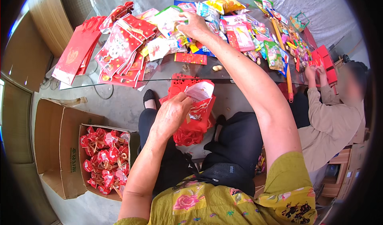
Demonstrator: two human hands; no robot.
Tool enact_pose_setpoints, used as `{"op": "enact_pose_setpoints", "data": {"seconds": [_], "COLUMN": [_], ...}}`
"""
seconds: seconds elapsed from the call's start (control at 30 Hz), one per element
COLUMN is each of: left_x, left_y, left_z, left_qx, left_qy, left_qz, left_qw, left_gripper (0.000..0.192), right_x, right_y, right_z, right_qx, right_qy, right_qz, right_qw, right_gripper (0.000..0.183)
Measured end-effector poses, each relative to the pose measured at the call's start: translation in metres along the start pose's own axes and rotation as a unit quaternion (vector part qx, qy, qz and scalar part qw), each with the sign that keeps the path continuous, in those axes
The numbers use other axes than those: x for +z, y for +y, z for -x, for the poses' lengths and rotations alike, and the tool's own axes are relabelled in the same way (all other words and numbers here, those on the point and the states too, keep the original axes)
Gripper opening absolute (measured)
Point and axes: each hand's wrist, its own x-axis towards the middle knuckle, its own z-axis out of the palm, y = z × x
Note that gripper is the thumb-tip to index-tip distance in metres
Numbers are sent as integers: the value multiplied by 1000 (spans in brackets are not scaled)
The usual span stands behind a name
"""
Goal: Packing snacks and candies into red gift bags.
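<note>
My left hand (175, 112) grips the rim of a red gift bag (201, 105) with its mouth open and a white inside, held above my lap. Over the glass table (206, 72), my right hand (193, 26) reaches into the snack packets, thumb and forefinger spread beside a green-and-white packet (170, 17); whether the fingers touch it I cannot tell. Below that hand lie small wrapped candies (182, 40) and a white packet (158, 48). Flat red printed bags (119, 48) are stacked to the left. A red printed strip (190, 58) and peanuts (217, 67) lie near the table's front edge.
Red paper bags (77, 48) stand at the table's left end. A cardboard box (82, 153) of tied red bundles (107, 156) is on the floor at left. A wooden stick (282, 57) lies across the table at right, where a co-worker (332, 111) handles something red by red boxes (324, 63).
</note>
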Motion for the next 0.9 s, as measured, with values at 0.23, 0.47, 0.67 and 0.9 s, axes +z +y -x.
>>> {"op": "enact_pose_setpoints", "data": {"seconds": [0.23, 0.47, 0.67, 0.9], "left_x": [-4, -2, 2, 8], "left_y": [8, 12, 10, -11], "left_z": [1, 2, -4, -6], "left_qx": [6, -35, 10, 44], "left_qy": [16, 27, 30, 36], "left_qz": [-4, 43, 18, -47], "left_qw": [1000, 998, 999, 997], "left_gripper": [11, 11, 12, 9], "right_x": [-35, -109, -161, -148], "right_y": [13, 48, 166, 275], "right_z": [21, 149, 347, 663], "right_qx": [-7, -10, 210, 614], "right_qy": [50, 109, 227, 265], "right_qz": [-29, -153, -287, -327], "right_qw": [998, 982, 907, 667], "right_gripper": [43, 30, 20, 21]}}
